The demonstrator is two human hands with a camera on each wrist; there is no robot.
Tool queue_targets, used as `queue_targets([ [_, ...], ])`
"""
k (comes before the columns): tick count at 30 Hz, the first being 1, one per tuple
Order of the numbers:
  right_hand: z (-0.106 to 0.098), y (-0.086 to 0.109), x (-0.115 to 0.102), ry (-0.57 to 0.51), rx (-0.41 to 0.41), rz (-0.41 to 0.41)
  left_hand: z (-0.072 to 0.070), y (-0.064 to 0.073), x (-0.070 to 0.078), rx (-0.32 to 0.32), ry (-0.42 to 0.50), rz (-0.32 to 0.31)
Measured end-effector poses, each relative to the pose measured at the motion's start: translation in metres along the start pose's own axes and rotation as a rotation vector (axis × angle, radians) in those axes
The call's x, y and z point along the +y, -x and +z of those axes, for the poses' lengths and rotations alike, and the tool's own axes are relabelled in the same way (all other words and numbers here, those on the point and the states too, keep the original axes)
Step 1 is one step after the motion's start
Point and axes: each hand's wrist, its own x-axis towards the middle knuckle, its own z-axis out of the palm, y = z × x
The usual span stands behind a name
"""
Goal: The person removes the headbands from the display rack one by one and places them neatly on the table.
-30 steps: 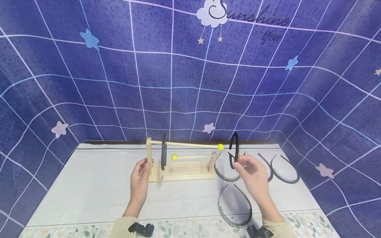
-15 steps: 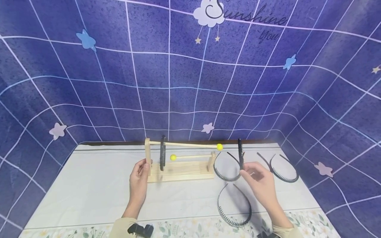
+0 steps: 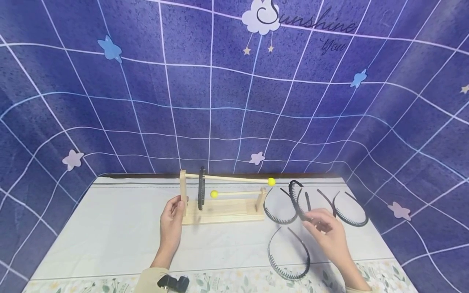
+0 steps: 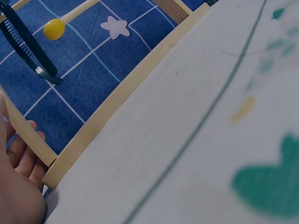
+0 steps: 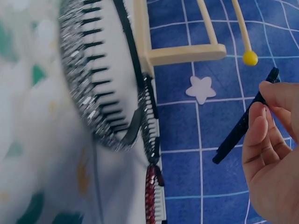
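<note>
A wooden rack (image 3: 223,212) stands on the table, with two yellow-tipped rods at different heights. My left hand (image 3: 171,221) grips its left upright post (image 3: 183,191), the fingers going behind the wood. From the upper rod hangs a black toothed headband (image 3: 201,189), also partly visible in the left wrist view. To the right of the rack, my right hand (image 3: 326,232) pinches another black headband (image 3: 293,194) between thumb and fingers. In the right wrist view this held headband (image 5: 236,133) appears nearly edge-on, raised and apart from the rods.
Several headbands lie at the right: one beside the rack (image 3: 280,221), one nearer the front (image 3: 287,275) and one farther right (image 3: 352,222). A dark red headband (image 5: 150,191) shows in the right wrist view. A blue star-patterned cloth (image 3: 234,89) rises behind the table.
My right hand has moved right and down, away from the upper rod's tip. Its headband has lowered and turned, its loop facing the head camera more. My left hand keeps its place.
</note>
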Motion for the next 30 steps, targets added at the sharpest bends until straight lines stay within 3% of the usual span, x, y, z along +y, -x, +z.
queue_targets([
  [7, -0.014, 0.013, 0.010, 0.074, -0.026, -0.027, 0.001, 0.001, 0.001, -0.005, 0.001, 0.004],
  [19, -0.035, 0.028, 0.020, 0.106, -0.011, -0.013, 0.000, 0.000, -0.001, 0.006, 0.000, -0.008],
  [30, -0.054, 0.046, 0.041, 0.108, -0.056, -0.157, -0.001, 0.000, -0.002, 0.004, 0.023, -0.005],
])
